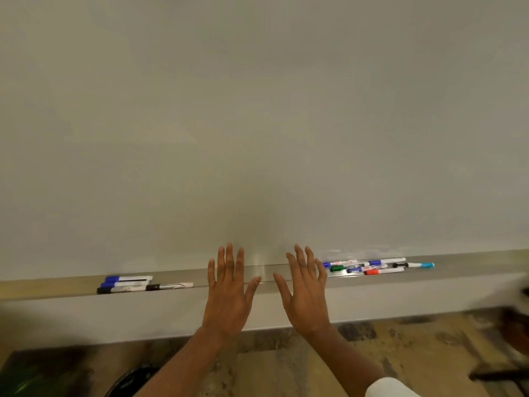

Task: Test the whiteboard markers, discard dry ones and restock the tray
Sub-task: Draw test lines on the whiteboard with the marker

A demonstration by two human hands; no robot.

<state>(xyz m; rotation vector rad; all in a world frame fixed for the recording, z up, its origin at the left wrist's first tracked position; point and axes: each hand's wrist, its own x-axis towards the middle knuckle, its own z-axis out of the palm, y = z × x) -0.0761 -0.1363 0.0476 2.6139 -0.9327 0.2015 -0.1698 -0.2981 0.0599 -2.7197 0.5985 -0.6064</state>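
Here we are at the whiteboard (pixel 257 124), and we see both hands up in front of its tray (pixel 429 293). The left hand (pixel 227 293) has its fingers straight and spread, back toward us, holding nothing. The right hand (pixel 307 293) just beside it at 3 o'clock is the same: spread flat and holding nothing. We cannot tell whether either one touches the tray.

The markers lie in the tray in two lots. At 9 o'clock from the left hand sits the small group (pixel 126 284) of blue- and black-capped ones, lying side by side. At 2 o'clock from the right hand is the larger pile (pixel 372 266) of blue, green, red and light-blue caps, loosely crossed. A white sleeve (pixel 392 388) shows at 5 o'clock, over the mottled floor (pixel 286 365).
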